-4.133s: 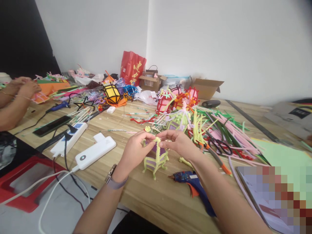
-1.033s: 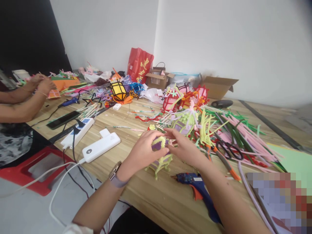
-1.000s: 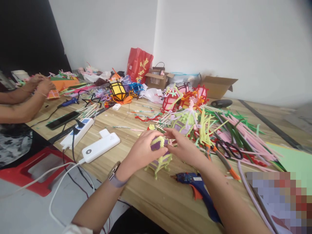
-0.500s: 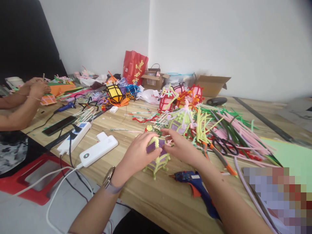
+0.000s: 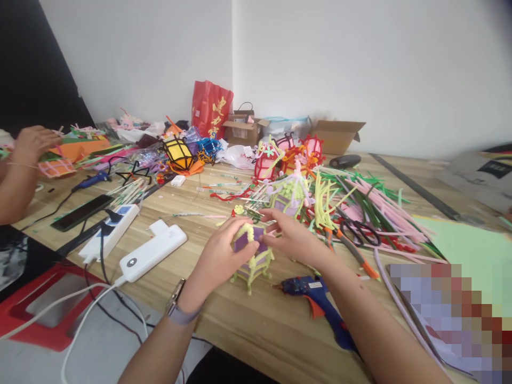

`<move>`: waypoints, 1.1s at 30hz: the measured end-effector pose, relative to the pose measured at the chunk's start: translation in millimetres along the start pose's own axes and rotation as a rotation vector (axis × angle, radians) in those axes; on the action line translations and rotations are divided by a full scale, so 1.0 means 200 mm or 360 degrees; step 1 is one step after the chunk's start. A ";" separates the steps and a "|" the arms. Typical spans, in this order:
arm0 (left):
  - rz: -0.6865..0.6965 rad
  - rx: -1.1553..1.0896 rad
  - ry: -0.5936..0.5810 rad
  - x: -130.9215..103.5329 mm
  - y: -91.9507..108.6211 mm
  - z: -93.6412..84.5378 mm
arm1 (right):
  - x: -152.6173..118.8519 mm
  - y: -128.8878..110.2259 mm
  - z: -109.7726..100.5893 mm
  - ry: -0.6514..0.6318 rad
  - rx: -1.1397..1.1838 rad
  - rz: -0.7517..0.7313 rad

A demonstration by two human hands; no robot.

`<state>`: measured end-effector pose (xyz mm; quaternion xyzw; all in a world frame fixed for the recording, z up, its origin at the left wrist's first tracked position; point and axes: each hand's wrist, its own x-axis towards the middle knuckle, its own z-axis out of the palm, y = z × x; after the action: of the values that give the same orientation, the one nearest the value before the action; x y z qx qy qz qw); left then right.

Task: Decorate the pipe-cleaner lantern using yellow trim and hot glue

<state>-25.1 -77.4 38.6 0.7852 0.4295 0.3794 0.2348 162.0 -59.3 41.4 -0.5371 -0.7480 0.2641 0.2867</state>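
Note:
A small lantern (image 5: 252,272) with a yellow-green pipe-cleaner frame and purple panels stands on the table in front of me. My left hand (image 5: 224,248) is closed around its upper left side, thumb across the front. My right hand (image 5: 290,234) is at the upper right side, fingers bent and their tips against the purple panel. Part of the lantern's top and back is hidden by my hands. A blue glue gun (image 5: 314,292) with an orange trigger lies near my right forearm.
Behind my hands stand finished-looking lanterns (image 5: 294,194) and loose pipe cleaners (image 5: 372,205). Scissors (image 5: 362,233) lie to the right. A white power bank (image 5: 154,250) and power strip (image 5: 110,232) with cables sit left. A co-worker's hand (image 5: 36,141) works at far left.
The view has turned slightly right, so the table's things appear further left. Both my hands keep nearly the same hold on the lantern. The co-worker's hands have shifted a little.

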 end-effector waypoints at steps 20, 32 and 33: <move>-0.0145 -0.0101 -0.0040 -0.01 -0.06 -0.01 | 0.00 0.14 0.05 -0.0307 -0.0878 0.0293; -0.0062 -0.0094 -0.0028 -0.01 -0.04 -0.01 | -0.03 0.09 -0.14 -0.0133 -0.0799 0.0107; -0.0062 -0.0091 -0.0029 -0.01 -0.04 -0.01 | -0.04 0.07 -0.16 -0.0087 -0.0768 0.0018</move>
<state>-32.0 -74.5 33.5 0.7731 0.4314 0.3797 0.2684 196.7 -60.6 52.9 -0.5868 -0.7940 0.0938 0.1281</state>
